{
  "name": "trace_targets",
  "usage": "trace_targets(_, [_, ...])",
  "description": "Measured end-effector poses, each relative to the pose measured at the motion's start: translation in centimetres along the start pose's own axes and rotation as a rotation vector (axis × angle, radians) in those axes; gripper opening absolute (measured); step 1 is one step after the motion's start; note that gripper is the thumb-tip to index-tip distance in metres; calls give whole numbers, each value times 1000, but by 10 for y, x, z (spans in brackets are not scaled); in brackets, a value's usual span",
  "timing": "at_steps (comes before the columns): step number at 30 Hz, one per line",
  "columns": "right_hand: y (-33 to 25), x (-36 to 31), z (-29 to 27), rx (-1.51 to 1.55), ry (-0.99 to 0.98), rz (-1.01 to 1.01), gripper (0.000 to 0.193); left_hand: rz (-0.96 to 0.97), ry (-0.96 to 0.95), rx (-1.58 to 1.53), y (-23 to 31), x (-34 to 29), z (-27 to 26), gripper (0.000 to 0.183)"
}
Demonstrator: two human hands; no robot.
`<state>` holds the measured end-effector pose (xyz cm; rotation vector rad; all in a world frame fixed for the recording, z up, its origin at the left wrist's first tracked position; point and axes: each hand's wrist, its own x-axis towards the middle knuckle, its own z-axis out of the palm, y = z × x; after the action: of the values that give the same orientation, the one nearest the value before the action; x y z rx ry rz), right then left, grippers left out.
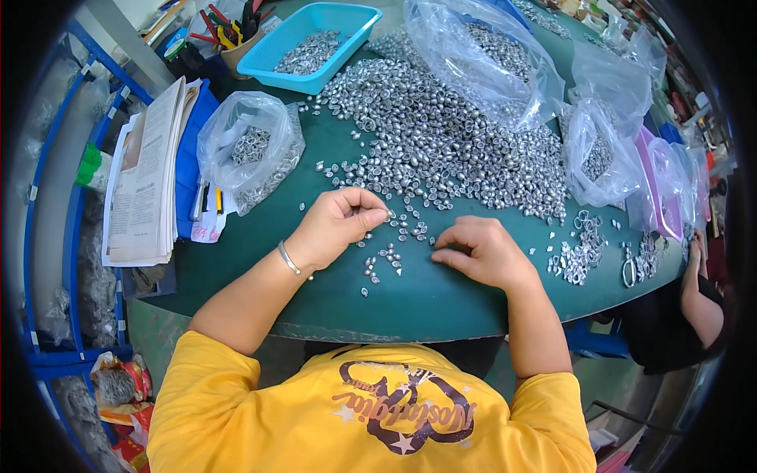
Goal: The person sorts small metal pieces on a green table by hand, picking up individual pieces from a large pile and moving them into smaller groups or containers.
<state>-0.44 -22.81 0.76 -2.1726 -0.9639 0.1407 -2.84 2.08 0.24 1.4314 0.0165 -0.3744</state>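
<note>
My left hand [343, 223] is closed in a pinch, with a small silver metal piece [390, 214] at the tips of thumb and forefinger. A silver bangle [289, 258] circles that wrist. My right hand [482, 254] rests on the green tabletop [410, 303], fingers loosely curled and thumb slightly apart from the forefinger; nothing shows between them. Between my hands lie several loose teardrop-shaped silver pieces [389, 255], some right by the right fingertips. Just beyond spreads a large heap of similar small, rounded, hollow silver pieces [441, 146].
A blue plastic basket [268, 77] holds more pieces at the back left. Clear bags of metal parts [251, 150] stand left and right of the heap. Papers [146, 173] lie at the left edge. Metal rings [579, 252] lie at right, near another person's arm [700, 303].
</note>
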Motion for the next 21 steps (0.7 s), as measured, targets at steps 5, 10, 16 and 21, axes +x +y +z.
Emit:
trace_targets(5, [1,-2,6,-54,-42,-1,13,2,-95,-358,-11,3,-6,7])
trace_targets(10, [9,-3,-7,1121,-2,456,11,53,-122,-291,-7,1,-5,8])
trace_targets(16, [14,1,1,857,106,345,12,14,-212,-528,-4,1,-8,6])
trace_targets(21, [1,1,17,-109,120,4,12,13,-70,-536,3,5,-16,9])
